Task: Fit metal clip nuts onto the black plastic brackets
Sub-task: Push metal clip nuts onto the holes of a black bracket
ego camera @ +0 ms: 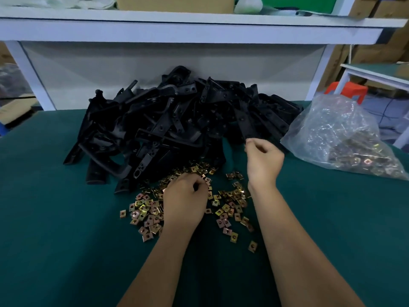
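Observation:
A big heap of black plastic brackets lies at the back of the green table. In front of it, several small brass-coloured clip nuts are scattered on the cloth. My left hand is down among the nuts with its fingers curled; whether it holds a nut is hidden. My right hand reaches to the heap's right side and pinches the lower end of one black bracket between thumb and fingers.
A clear plastic bag with more clip nuts lies at the right of the table. A white shelf frame stands behind the heap. An orange stool and a small table are off to the right.

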Motion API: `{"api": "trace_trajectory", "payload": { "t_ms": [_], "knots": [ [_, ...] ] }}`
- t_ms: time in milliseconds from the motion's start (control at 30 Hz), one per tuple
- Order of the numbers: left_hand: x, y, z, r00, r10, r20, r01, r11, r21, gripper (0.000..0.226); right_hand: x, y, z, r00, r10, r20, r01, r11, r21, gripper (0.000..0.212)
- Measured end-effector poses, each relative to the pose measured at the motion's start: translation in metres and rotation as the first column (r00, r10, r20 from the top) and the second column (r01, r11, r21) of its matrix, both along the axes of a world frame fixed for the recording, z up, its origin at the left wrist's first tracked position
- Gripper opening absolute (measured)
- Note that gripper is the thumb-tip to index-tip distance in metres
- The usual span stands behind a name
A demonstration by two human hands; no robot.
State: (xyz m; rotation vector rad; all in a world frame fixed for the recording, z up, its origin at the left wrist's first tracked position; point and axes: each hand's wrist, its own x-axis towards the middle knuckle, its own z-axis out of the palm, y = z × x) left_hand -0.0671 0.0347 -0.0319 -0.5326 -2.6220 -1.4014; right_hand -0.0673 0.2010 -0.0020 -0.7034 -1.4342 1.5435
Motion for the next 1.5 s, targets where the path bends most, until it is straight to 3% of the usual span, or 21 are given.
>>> {"api": "trace_trajectory", "payload": {
  "t_ms": [200,300,367,433,500,633,733,800,900,1000,1067,1100,1167,1233,1267,1333,1400,1500],
  "knots": [
    [0.003,-0.001,0.004,0.999,0.001,0.053,-0.003,0.999,0.039,0.019,0.038,-0.024,0.001,0.991,0.132,-0.017,-0.13,0.989,0.072,0.032],
    [0.005,-0.006,0.008,0.993,-0.027,0.118,-0.009,0.954,0.301,0.024,0.052,-0.04,-0.005,0.972,0.234,0.007,-0.233,0.965,0.121,0.039],
    [0.009,-0.013,0.012,0.983,-0.116,0.145,0.021,0.846,0.533,0.02,0.06,-0.045,-0.009,0.963,0.269,0.023,-0.269,0.948,0.172,0.043],
    [0.012,-0.02,0.016,0.951,-0.261,0.164,0.057,0.67,0.74,0.019,0.064,-0.049,-0.01,0.957,0.285,0.052,-0.289,0.927,0.24,0.042],
    [0.013,-0.025,0.02,0.919,-0.358,0.164,0.05,0.519,0.853,0.024,0.065,-0.052,-0.01,0.954,0.287,0.082,-0.298,0.91,0.29,0.041],
    [0.018,-0.033,0.027,0.893,-0.409,0.188,0.041,0.49,0.871,0.016,0.066,-0.053,-0.006,0.962,0.241,0.13,-0.273,0.851,0.448,0.034],
    [0.012,-0.044,0.027,0.8,-0.565,0.201,0.045,0.39,0.92,0.041,0.066,-0.048,-0.008,0.975,0.085,0.204,-0.192,0.785,0.588,0.027],
    [0.011,-0.05,0.027,0.706,-0.674,0.216,0.084,0.383,0.92,0.058,0.067,-0.043,-0.011,0.978,0.02,0.207,-0.139,0.805,0.577,0.032],
    [0.014,-0.05,0.025,0.595,-0.765,0.247,0.126,0.392,0.911,0.057,0.069,-0.035,-0.011,0.984,-0.024,0.179,-0.082,0.825,0.56,0.032],
    [0.016,-0.05,0.026,0.484,-0.85,0.206,0.176,0.326,0.929,0.058,0.067,-0.033,-0.011,0.989,-0.044,0.143,-0.025,0.895,0.446,0.035],
    [0.017,-0.049,0.027,0.433,-0.878,0.202,0.113,0.275,0.955,0.054,0.066,-0.034,-0.011,0.997,-0.028,0.066,0.002,0.931,0.366,0.039],
    [0.016,-0.047,0.027,0.429,-0.865,0.259,0.015,0.294,0.956,0.053,0.066,-0.035,-0.011,1.0,-0.023,0.021,0.014,0.933,0.361,0.04],
    [0.013,-0.044,0.024,0.461,-0.772,0.438,-0.1,0.445,0.89,0.054,0.067,-0.037,-0.01,0.999,-0.013,-0.044,0.03,0.907,0.42,0.04],
    [0.011,-0.044,0.024,0.432,-0.721,0.542,0.003,0.602,0.799,0.055,0.068,-0.04,-0.011,0.998,0.004,-0.061,0.027,0.866,0.499,0.037],
    [0.011,-0.045,0.024,0.407,-0.729,0.55,0.075,0.627,0.776,0.054,0.068,-0.041,-0.012,0.999,0.009,-0.052,0.021,0.841,0.541,0.036],
    [0.013,-0.047,0.023,0.399,-0.746,0.534,0.149,0.627,0.764,0.04,0.066,-0.044,-0.014,1.0,0.005,-0.012,0.003,0.801,0.598,0.034],
    [0.013,-0.049,0.021,0.471,-0.737,0.485,0.171,0.615,0.77,0.027,0.065,-0.045,-0.014,0.998,0.008,0.059,-0.042,0.805,0.592,0.037],
    [0.01,-0.049,0.021,0.578,-0.694,0.43,0.007,0.532,0.847,0.02,0.065,-0.042,-0.014,0.984,0.018,0.179,-0.111,0.846,0.522,0.038]
  ]
}}
